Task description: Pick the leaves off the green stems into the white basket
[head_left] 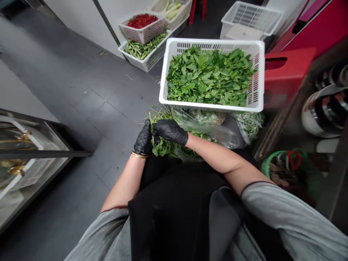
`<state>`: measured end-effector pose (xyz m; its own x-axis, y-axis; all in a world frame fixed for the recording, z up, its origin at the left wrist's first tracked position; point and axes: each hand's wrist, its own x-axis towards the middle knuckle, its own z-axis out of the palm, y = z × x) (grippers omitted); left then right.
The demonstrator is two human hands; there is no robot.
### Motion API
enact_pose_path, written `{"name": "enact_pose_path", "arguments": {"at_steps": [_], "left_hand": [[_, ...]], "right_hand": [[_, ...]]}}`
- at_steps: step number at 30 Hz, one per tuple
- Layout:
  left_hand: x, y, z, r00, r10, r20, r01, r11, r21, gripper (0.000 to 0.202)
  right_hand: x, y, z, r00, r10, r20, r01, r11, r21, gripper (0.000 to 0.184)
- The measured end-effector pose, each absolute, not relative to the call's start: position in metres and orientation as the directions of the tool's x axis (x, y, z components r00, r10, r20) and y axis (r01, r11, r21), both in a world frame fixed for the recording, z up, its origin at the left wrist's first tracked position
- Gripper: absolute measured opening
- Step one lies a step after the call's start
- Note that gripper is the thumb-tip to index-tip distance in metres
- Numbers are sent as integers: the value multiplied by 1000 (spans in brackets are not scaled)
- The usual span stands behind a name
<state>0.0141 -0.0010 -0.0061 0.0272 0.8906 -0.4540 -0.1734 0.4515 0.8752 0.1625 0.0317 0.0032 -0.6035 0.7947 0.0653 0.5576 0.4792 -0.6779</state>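
Black gloves cover both of my hands. My left hand (143,139) is closed around a stem of leafy greens (151,127) that stands roughly upright. Close beside it, my right hand (170,131) pinches at the same greens, its fingertips partly hidden. More loose greens with thin stems (164,148) lie beneath and behind my hands. A clear plastic bag (231,137) with greens in it spreads out to the right of my right hand. Beyond my hands, a white slotted basket (212,106) holds a heap of picked green leaves (209,76).
At the back left, a basket of red chillies (143,21) rests on a basket of green vegetables (144,49). A white crate (251,18) stands at the back right, near a red stool (288,69). A green bin (272,159) is at right, a metal rack (54,152) at left.
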Motion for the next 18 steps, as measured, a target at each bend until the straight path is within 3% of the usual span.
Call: {"name": "enact_pose_path", "arguments": {"at_steps": [4, 8, 13, 15, 18], "left_hand": [[0, -7, 0, 115, 817, -565, -420, 555, 718, 52], [-10, -12, 5, 132, 874, -468, -513, 464, 722, 32], [13, -14, 14, 234, 890, -390, -553, 452, 700, 27], [27, -15, 16, 214, 884, -416, -509, 465, 725, 24], [42, -19, 16, 173, 876, -451, -487, 474, 734, 22]], "right_hand": [[200, 68, 10, -349, 922, 168, 461, 325, -826, 18], [247, 89, 20, -49, 993, 107, 236, 116, -965, 24], [227, 46, 12, -277, 940, -201, -87, -233, -969, 36], [210, 28, 10, -378, 903, -202, -177, -284, -942, 42], [205, 22, 17, -492, 857, -152, -133, -247, -960, 41]]}}
